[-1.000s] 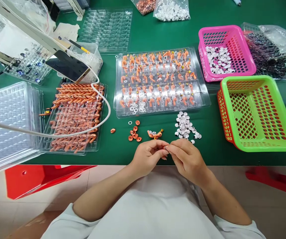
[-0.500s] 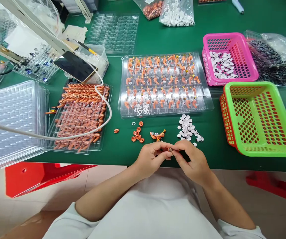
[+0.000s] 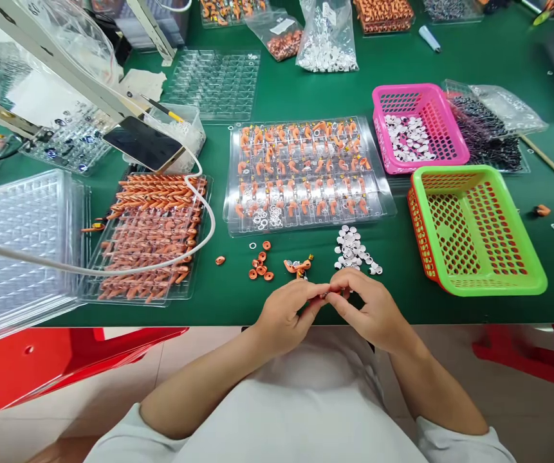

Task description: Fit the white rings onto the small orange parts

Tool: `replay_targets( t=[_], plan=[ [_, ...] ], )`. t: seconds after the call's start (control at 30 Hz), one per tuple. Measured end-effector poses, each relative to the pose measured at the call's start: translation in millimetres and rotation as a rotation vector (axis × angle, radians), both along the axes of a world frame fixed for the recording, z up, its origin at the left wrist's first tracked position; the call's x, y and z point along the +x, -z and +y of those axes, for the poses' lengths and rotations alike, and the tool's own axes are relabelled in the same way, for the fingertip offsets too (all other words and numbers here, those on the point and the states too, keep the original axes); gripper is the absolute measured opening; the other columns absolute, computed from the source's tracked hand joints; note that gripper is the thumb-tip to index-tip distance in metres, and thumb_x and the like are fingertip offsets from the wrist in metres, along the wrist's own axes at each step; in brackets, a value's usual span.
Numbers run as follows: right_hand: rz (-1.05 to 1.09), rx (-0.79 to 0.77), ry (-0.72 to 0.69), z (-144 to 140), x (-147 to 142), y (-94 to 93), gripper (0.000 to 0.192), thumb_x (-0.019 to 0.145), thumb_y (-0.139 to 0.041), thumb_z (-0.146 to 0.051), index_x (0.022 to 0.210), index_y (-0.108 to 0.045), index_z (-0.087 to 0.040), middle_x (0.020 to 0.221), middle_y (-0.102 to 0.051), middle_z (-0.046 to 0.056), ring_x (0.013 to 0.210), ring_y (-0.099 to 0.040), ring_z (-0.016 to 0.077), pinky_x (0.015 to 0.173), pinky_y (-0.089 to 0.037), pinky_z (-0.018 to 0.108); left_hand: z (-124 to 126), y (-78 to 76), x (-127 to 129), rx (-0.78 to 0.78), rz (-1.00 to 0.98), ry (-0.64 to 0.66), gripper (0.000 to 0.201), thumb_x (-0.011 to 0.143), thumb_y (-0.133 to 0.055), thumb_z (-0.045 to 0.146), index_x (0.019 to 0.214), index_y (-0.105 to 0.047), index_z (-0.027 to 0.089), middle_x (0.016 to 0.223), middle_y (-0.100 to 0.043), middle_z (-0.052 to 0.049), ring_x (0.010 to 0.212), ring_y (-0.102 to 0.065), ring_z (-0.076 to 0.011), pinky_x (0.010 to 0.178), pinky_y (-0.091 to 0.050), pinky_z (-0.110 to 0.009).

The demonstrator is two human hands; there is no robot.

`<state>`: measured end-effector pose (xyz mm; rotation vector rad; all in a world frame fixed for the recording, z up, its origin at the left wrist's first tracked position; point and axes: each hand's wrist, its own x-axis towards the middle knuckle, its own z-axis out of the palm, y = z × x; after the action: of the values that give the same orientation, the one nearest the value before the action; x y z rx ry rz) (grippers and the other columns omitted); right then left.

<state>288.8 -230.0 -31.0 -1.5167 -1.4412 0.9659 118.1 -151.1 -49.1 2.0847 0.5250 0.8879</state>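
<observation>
Over the table's front edge, my left hand point(image 3: 286, 315) and my right hand point(image 3: 370, 308) meet at the fingertips. Both pinch a small orange-brown part point(image 3: 325, 295), mostly hidden by the fingers. Just beyond my left hand lie a few curved orange pieces point(image 3: 299, 265) with yellow ends. Left of them is a loose group of orange ring-like pieces point(image 3: 260, 262), and a white ring point(image 3: 252, 245) lies by it. A pile of small white discs point(image 3: 352, 247) sits past my right hand.
Behind is a clear tray point(image 3: 305, 222) of curved orange pieces. Filled trays point(image 3: 154, 241) and stacked clear trays point(image 3: 16, 231) stand left, under a white cable point(image 3: 112, 270) and phone point(image 3: 144, 143). At right are a green basket point(image 3: 503, 283) and a pink basket point(image 3: 450, 116).
The head view has shifted, showing more of the table's far side and right side. My fingers have turned slightly around the small part, still pinched between both hands.
</observation>
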Motion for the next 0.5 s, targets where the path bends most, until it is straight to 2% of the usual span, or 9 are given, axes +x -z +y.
replay_targets(
  t=[0.13, 0.5],
  plan=[
    [-0.008, 0.034, 0.016, 2.1, -1.7, -2.0, 0.009, 0.093, -0.051, -0.017, 0.088, -0.056, -0.022, 0.086, -0.061, 0.002, 0.074, -0.054, 0.0146, 0.067, -0.045, 0.027, 0.4, 0.0, 0.8, 0.058, 0.021, -0.002, 0.027, 0.09, -0.058, 0.009, 0.114, -0.061, 0.02, 0.09, -0.075, -0.003, 0.076, -0.068, -0.0136, 0.071, -0.057, -0.027],
    [-0.108, -0.036, -0.032, 3.6, -1.8, -5.3, 0.013, 0.092, -0.05, -0.017, 0.08, -0.052, -0.02, 0.074, -0.054, 0.0, 0.067, -0.051, 0.0138, 0.061, -0.041, 0.027, 6.0, -0.8, 1.3, 0.136, 0.048, 0.029, 0.023, 0.089, -0.058, 0.01, 0.111, -0.06, 0.019, 0.09, -0.075, -0.005, 0.078, -0.069, -0.0147, 0.073, -0.057, -0.028]
  ],
)
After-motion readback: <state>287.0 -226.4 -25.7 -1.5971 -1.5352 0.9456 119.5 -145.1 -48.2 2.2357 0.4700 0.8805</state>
